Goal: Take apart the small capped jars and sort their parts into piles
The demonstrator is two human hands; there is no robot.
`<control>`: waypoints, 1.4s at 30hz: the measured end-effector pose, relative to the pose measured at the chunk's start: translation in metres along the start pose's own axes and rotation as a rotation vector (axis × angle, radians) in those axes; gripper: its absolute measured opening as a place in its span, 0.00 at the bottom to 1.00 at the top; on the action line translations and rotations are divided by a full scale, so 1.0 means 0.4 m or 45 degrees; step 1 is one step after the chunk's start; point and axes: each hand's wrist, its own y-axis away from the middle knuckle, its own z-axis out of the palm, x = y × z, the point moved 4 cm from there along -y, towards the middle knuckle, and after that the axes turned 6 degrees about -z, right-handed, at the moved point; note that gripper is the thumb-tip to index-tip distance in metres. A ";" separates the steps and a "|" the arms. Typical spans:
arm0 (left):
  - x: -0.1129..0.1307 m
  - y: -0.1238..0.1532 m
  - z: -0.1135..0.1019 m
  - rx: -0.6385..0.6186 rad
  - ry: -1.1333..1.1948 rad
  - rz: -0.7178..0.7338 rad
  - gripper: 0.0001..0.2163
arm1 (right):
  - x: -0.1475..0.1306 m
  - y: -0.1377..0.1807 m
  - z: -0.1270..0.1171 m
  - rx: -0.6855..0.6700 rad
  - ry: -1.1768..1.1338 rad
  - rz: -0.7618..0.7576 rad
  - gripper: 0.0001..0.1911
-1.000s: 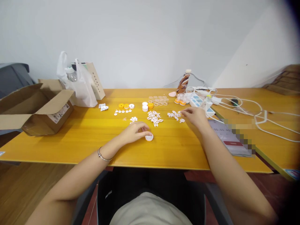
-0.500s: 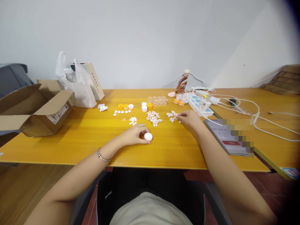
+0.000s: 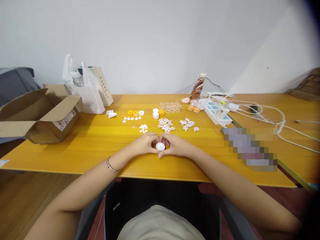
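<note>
Open cardboard box (image 3: 48,130), plastic bag (image 3: 93,98), brown bottle (image 3: 197,89)

Illumination was bright and even across the yellow wood-grain desk (image 3: 150,169); the source could not be determined. The plain pale-grey wall (image 3: 140,43) carried a lighter diagonal zone above the desk's right end. Shade was deepest below the front edge and inside the open brown cardboard box (image 3: 50,130) at the left edge. The shallow round white plastic disc (image 3: 160,146) near the front edge appeared overexposed, its detail faint. Wide-angle stretching affected both ends. Dark, blurred vignetting obscured the frame's right border. Square pixel blocks masked an area near the front right corner.
</note>
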 end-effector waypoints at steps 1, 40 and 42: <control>0.000 0.000 0.001 0.006 -0.008 0.005 0.20 | -0.002 -0.001 0.008 -0.014 -0.025 0.015 0.26; 0.013 0.008 -0.001 -0.101 0.166 0.042 0.14 | 0.277 -0.192 -0.194 0.488 0.464 0.547 0.15; 0.013 0.009 -0.002 -0.107 0.165 0.049 0.14 | 0.260 -0.182 -0.195 0.530 0.466 0.528 0.15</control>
